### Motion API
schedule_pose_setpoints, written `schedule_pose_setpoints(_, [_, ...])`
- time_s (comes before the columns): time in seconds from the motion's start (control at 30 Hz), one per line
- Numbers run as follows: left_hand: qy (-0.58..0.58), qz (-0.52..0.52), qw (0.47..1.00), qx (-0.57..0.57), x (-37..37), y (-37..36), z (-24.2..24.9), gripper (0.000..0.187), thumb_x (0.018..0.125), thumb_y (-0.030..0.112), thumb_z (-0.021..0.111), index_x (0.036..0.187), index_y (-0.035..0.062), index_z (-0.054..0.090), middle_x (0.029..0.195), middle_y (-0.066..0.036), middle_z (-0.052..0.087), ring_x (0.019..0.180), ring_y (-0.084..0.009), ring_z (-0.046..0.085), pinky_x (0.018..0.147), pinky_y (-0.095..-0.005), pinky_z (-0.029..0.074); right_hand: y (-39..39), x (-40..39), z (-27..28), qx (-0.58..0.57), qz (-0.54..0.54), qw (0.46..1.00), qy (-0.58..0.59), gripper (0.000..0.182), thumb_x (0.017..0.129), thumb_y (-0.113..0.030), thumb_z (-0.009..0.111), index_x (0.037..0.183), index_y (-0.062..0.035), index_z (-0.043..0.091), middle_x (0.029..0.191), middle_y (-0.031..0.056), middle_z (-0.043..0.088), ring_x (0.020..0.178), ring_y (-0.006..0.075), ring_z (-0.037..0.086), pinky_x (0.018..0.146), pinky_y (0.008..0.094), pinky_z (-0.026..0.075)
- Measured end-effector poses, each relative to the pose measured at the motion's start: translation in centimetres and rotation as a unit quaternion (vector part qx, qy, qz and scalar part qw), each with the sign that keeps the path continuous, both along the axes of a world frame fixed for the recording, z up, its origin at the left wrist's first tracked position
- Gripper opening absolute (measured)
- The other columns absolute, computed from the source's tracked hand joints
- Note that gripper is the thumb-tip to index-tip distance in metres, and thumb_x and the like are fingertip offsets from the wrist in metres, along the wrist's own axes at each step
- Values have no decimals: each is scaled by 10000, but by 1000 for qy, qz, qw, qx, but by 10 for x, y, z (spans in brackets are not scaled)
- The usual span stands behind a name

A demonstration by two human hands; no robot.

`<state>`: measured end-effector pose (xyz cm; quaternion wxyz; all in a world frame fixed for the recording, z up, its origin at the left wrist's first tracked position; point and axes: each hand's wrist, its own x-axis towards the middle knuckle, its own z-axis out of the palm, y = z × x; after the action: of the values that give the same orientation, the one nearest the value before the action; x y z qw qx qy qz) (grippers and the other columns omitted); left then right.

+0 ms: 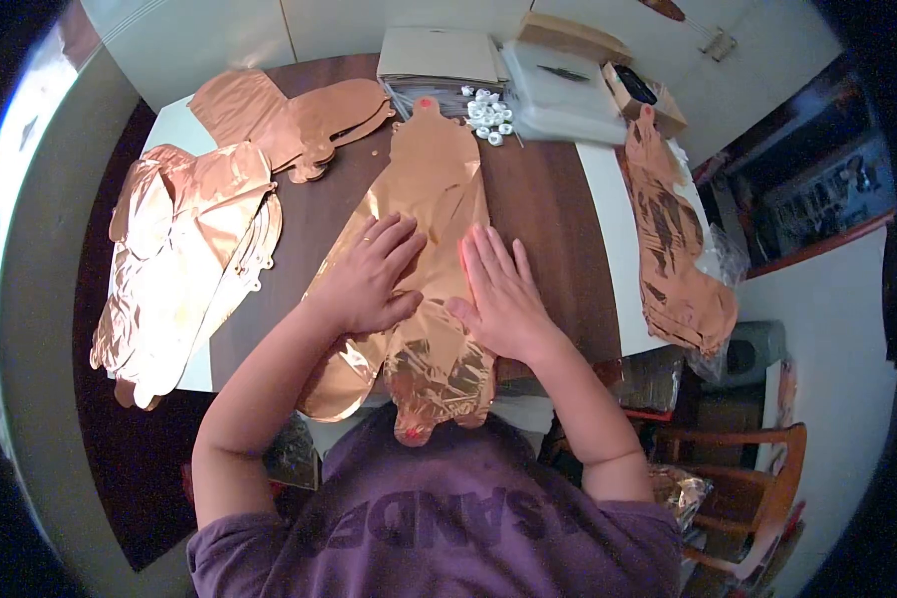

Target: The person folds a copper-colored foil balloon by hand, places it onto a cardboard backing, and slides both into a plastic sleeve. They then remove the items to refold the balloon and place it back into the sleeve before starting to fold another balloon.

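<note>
A deflated rose-gold foil balloon [434,189] lies flat down the middle of the dark brown table, its lower end hanging over the near edge. Reddish marks show on its top and bottom tabs. My left hand [374,274] rests palm down on the foil, fingers stretched out, a ring on one of them. Across from it, my right hand [501,294] lies flat along the balloon's right edge with its fingers extended. Neither hand grips anything. What lies under the palms is hidden.
Stacked foil balloons [199,239] cover the table's left side, with more foil sheets [309,115] behind. White ribbon rolls [490,115], a cardboard stack [439,55] and a plastic box [558,95] stand at the back. Another foil pile [668,239] lies right, above a wooden chair [767,488].
</note>
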<state>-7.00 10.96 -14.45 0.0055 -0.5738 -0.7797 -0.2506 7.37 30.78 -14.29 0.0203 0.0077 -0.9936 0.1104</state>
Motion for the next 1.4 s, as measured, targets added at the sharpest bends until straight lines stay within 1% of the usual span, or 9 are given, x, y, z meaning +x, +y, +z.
schedule_pose_setpoints(0.27, [24, 17, 999, 30, 0, 12, 23, 634, 787, 287, 664, 1325, -11, 511, 1397, -249, 463, 1342, -432, 399, 1145, -547, 278, -1, 0, -8, -2, 2, 1000, 19, 856, 942, -508, 518, 1501, 70, 227, 1576, 252, 221, 1491, 374, 154, 1197, 542, 99])
schedule_pose_setpoints(0.37, [7, -63, 994, 86, 2, 51, 23, 541, 817, 239, 652, 1281, -15, 541, 1347, -243, 507, 1316, -415, 435, 1135, -535, 303, -3, -1, -6, -12, -12, 1000, -14, 863, 949, -545, 474, 1508, 63, 225, 1592, 251, 183, 1497, 378, 125, 1194, 563, 79])
schedule_pose_setpoints(0.47, [122, -83, 988, 40, -5, 90, 0, 478, 841, 217, 639, 1246, -24, 560, 1290, -236, 547, 1259, -395, 485, 1094, -512, 356, -4, -4, 4, 13, 2, 1000, -27, 869, 932, -533, 514, 1492, 74, 242, 1555, 275, 242, 1478, 414, 161, 1193, 557, 95])
schedule_pose_setpoints(0.57, [69, -33, 996, 48, -29, 111, -21, 401, 845, 196, 631, 1175, -28, 597, 1205, -215, 592, 1171, -389, 537, 1035, -487, 406, -4, -2, -1, 14, -8, 1000, -26, 861, 933, -528, 513, 1493, 69, 244, 1554, 279, 241, 1474, 420, 167, 1191, 559, 97])
schedule_pose_setpoints(0.87, [171, 13, 982, 77, -59, 139, -30, 284, 844, 282, 619, 838, 6, 688, 915, -143, 636, 942, -314, 609, 916, -418, 465, -2, -2, -2, 2, 0, 1000, -2, 873, 937, -530, 498, 1508, 69, 218, 1573, 264, 221, 1485, 389, 167, 1192, 552, 91])
schedule_pose_setpoints(1.07, [119, 8, 986, 119, -59, 135, -24, 265, 808, 265, 665, 857, 5, 671, 898, -152, 622, 929, -332, 604, 873, -426, 480, -2, -1, -3, 4, 0, 1000, 1, 864, 941, -547, 489, 1506, 60, 244, 1594, 235, 197, 1492, 358, 157, 1200, 545, 73])
schedule_pose_setpoints(1.17, [83, 8, 991, 104, -59, 132, -23, 292, 828, 243, 666, 993, 3, 655, 975, -177, 625, 969, -364, 592, 875, -452, 485, -3, -1, -1, 4, -2, 1000, -7, 867, 941, -545, 490, 1507, 61, 239, 1595, 235, 195, 1493, 357, 154, 1200, 546, 69])
schedule_pose_setpoints(1.27, [76, 25, 991, 108, -58, 134, -22, 301, 813, 305, 685, 864, 9, 671, 929, -157, 622, 947, -339, 595, 868, -429, 486, -4, -1, 0, 7, -3, 1000, -11, 866, 943, -545, 486, 1508, 62, 236, 1593, 236, 199, 1493, 359, 151, 1199, 549, 72])
schedule_pose_setpoints(1.4, [72, 31, 997, 28, -61, 136, -9, 389, 804, 393, 707, 871, 11, 681, 933, -154, 623, 965, -339, 587, 870, -431, 484, -3, -1, -3, 11, -1, 1000, -2, 863, 944, -544, 482, 1508, 61, 238, 1591, 234, 209, 1492, 362, 156, 1197, 554, 78])
